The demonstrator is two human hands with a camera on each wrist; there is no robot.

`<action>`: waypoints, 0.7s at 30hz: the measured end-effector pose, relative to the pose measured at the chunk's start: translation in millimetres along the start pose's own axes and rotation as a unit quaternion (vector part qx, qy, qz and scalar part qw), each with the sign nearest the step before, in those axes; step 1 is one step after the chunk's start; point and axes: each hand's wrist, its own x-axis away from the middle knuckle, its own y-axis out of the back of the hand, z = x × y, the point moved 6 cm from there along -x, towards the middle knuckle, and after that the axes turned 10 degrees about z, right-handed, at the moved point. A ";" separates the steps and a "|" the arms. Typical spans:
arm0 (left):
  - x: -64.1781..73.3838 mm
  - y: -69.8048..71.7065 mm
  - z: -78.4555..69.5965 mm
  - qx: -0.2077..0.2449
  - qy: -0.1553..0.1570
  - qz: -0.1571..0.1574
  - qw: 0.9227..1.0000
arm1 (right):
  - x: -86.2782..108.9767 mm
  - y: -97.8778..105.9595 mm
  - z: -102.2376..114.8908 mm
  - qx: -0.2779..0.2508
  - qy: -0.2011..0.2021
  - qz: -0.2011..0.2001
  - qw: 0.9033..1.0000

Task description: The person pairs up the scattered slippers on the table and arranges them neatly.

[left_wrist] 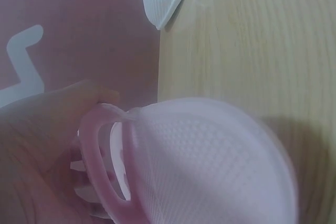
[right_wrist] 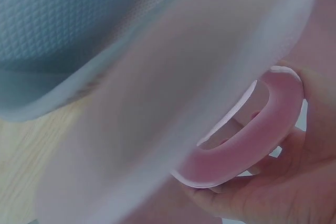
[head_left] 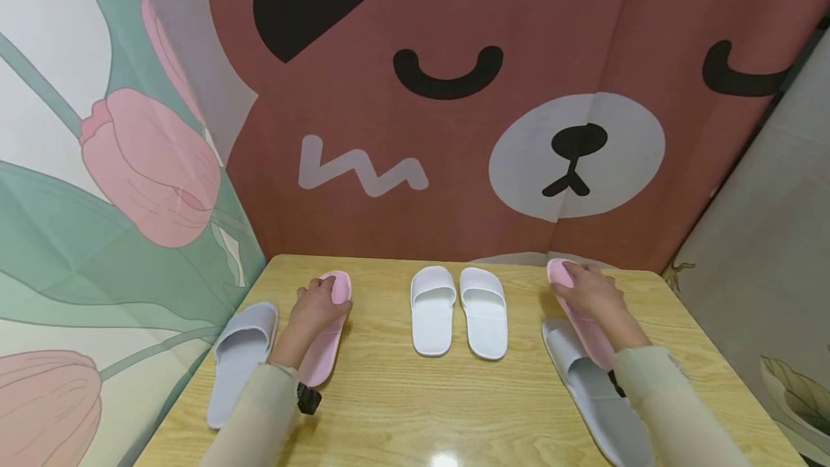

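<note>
My left hand (head_left: 315, 308) grips a pink slipper (head_left: 320, 362) across its strap, at the left of the table. In the left wrist view, that slipper (left_wrist: 210, 161) slants above the wood, its textured insole facing the camera. At the right, my right hand (head_left: 595, 295) holds another pink slipper (head_left: 591, 337) by the strap end. This one hangs tilted over a grey slipper (head_left: 606, 413) and partly hides it. The right wrist view has the pink strap (right_wrist: 241, 148) between thumb and fingers, the grey slipper (right_wrist: 52, 35) close by.
A white slipper pair (head_left: 432, 323) lies mid-table, heels toward me. Another grey slipper (head_left: 236, 373) is near the left edge, beside my left forearm. The wooden table (head_left: 395, 409) meets a brown bear-print curtain (head_left: 454, 222) behind, with a flower-print cloth (head_left: 162, 272) at left.
</note>
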 end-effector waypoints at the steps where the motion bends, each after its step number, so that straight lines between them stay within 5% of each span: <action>1: -0.4 0.3 -0.5 -0.001 0.000 0.000 1.000 | -0.8 -0.4 0.8 0.000 0.000 0.000 1.000; 21: -10.0 1.4 -5.4 0.002 0.001 -0.002 1.000 | -14.3 -8.7 30.7 -0.007 -0.005 0.001 1.000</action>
